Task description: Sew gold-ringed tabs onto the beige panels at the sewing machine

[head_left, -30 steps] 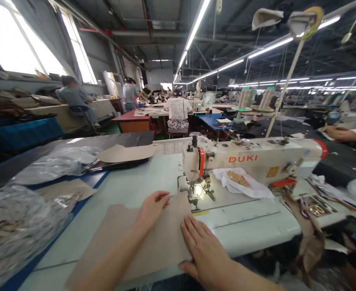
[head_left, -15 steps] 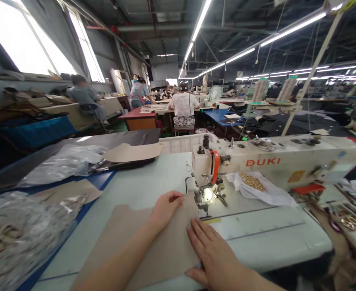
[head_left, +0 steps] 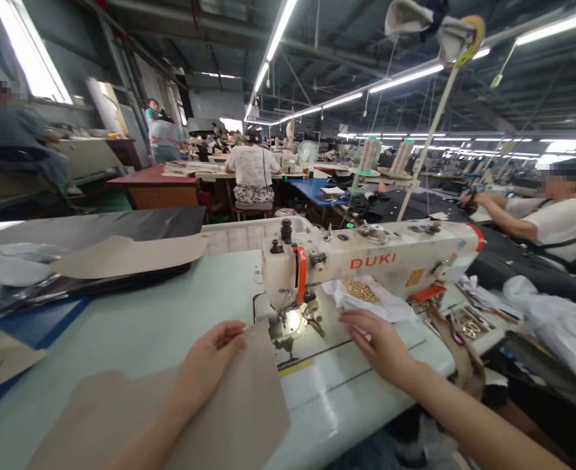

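Note:
Near the front of the DUKI sewing machine, my left hand pinches the upper edge of a flat beige fabric piece, which lies on the pale green table. Its right edge sits just left of the lit needle plate. My right hand is off the fabric, over the machine bed, fingers stretched and slightly parted, with nothing seen in them. Beyond its fingertips, small gold metal pieces lie heaped on a white plastic bag.
Beige panels and clear plastic bags lie to the left. A tray with gold rings sits at the right. Co-workers sit at the left, ahead, and at the right. Thread cones stand behind the machine.
My right hand has lifted off the fabric and moved right, toward the gold pieces. My left hand stays on the fabric's upper edge. The view has turned right, bringing a co-worker into sight.

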The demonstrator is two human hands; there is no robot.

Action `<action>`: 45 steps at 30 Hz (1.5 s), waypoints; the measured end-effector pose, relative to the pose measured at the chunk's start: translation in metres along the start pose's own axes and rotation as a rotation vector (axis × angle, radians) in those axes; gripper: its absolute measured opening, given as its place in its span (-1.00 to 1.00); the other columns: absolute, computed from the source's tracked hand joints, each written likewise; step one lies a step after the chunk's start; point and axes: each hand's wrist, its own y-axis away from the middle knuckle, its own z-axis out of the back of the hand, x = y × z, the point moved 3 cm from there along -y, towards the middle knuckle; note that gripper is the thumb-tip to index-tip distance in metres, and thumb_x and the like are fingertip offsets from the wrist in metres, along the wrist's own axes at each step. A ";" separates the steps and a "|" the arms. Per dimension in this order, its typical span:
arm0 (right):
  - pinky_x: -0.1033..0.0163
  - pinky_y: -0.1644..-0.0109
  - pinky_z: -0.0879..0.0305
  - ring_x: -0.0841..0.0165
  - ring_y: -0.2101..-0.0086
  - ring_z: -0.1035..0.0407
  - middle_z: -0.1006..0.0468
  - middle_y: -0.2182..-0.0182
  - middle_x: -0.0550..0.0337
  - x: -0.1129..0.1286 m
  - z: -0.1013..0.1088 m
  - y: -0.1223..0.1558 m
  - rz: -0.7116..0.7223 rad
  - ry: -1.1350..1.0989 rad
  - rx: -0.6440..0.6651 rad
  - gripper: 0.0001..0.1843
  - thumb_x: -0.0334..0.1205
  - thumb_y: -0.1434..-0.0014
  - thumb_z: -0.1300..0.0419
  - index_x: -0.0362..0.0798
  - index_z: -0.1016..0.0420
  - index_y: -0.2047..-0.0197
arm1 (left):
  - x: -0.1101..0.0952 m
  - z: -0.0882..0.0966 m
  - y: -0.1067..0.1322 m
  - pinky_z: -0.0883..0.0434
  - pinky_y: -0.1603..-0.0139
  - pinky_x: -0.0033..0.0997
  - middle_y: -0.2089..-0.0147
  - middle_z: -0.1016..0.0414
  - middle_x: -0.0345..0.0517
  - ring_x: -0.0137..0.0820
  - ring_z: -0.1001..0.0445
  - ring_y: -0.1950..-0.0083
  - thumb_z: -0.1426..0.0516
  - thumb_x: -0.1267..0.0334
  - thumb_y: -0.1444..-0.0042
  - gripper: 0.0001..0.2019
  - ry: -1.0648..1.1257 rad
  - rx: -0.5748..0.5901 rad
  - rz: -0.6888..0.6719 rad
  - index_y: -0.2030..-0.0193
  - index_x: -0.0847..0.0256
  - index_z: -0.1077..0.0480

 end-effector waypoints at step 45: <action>0.21 0.09 -0.39 0.35 0.27 -0.50 -0.61 0.27 0.13 -0.054 -0.007 -0.031 -0.478 -1.063 -0.042 -0.56 0.03 0.21 -0.40 -0.03 -0.56 0.27 | -0.009 -0.004 0.004 -0.37 0.21 -0.35 0.36 -0.57 -0.18 -0.21 -0.52 0.27 -0.07 0.03 0.17 -0.70 -0.211 -0.011 -0.060 0.36 0.11 -0.47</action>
